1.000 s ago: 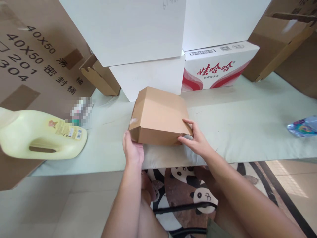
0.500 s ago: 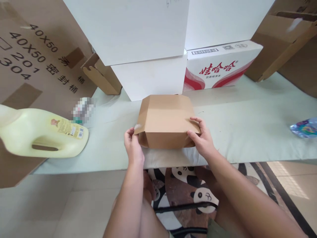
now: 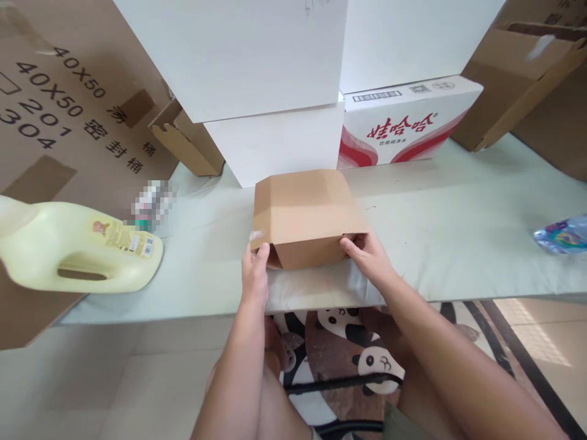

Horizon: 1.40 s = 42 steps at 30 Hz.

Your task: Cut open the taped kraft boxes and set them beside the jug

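A small brown cardboard box (image 3: 305, 211) sits near the front edge of a pale green table (image 3: 458, 244). My left hand (image 3: 254, 275) pinches the box's near left corner, where a side flap stands slightly open. At the near right corner, my right hand (image 3: 369, 260) grips the box with its fingers tucked under the lid's edge. Both hands hold the box from the front.
A pale yellow jug (image 3: 77, 247) lies on its side at the left. White boxes (image 3: 257, 79) and a red-and-white printed carton (image 3: 403, 125) stand stacked behind. Brown cartons stand at the left (image 3: 59, 110) and right (image 3: 523, 73). A blue plastic packet (image 3: 562, 235) lies at the right edge.
The box has turned square to me and shifted slightly right. Both hands moved in to its near corners, the right fingers slipping under the lid's edge.
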Available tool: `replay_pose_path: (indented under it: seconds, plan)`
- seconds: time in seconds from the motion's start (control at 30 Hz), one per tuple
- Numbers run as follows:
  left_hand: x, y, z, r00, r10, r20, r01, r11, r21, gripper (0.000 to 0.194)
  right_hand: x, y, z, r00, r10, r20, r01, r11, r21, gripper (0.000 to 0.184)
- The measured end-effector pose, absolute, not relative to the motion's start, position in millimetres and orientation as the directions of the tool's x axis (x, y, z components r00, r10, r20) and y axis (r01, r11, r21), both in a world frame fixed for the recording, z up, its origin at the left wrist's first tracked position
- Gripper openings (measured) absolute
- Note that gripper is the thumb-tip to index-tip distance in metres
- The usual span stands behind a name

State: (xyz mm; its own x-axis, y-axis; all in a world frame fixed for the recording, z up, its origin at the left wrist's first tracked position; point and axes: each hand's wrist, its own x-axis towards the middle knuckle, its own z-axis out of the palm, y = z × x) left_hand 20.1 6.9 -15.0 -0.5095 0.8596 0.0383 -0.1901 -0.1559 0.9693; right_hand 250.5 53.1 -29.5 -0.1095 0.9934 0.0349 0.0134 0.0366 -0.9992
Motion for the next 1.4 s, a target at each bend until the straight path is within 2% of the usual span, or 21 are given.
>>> replay_pose_path:
  seconds: [0.13,0.4,0.57,0.7,0.83,1.03,1.2,1.4]
  plan:
    - [20,8,-15,-0.511,0.858,0.051,-0.14,-0.141,0.98,0.054,250,53,-33,-0.105,0.991,0.086,0.106,0.097,-0.99,0.054]
    - [22,6,-12,-0.509,0.86,0.02,-0.209,-0.146,0.967,0.056,253,47,-24,-0.031,0.998,0.052,0.021,0.052,-0.998,0.054]
    - [26,5,-8,-0.538,0.84,-0.068,-0.305,-0.119,0.945,0.055,256,48,-32,-0.044,0.998,0.047,-0.07,0.044,-0.997,0.049]
    - [28,3,-5,-0.547,0.832,-0.087,-0.318,-0.111,0.941,0.057,257,52,-45,0.03,0.993,0.11,0.003,0.11,-0.994,0.052]
    - [28,3,-4,-0.566,0.82,-0.088,-0.321,-0.121,0.939,0.058,258,53,-49,0.03,0.988,0.149,0.028,0.148,-0.989,0.053]
    - [29,5,-3,-0.616,0.786,-0.047,-0.323,-0.198,0.925,0.05,259,50,-46,0.003,0.983,0.183,0.025,0.183,-0.983,0.049]
    - [26,5,0,-0.594,0.803,-0.054,-0.36,-0.205,0.91,0.043,256,48,-36,-0.008,0.988,0.156,-0.081,0.155,-0.985,0.047]
    - [23,5,-3,-0.504,0.861,-0.07,-0.377,-0.146,0.914,0.057,253,50,-24,-0.021,0.992,0.127,-0.088,0.124,-0.988,0.052]
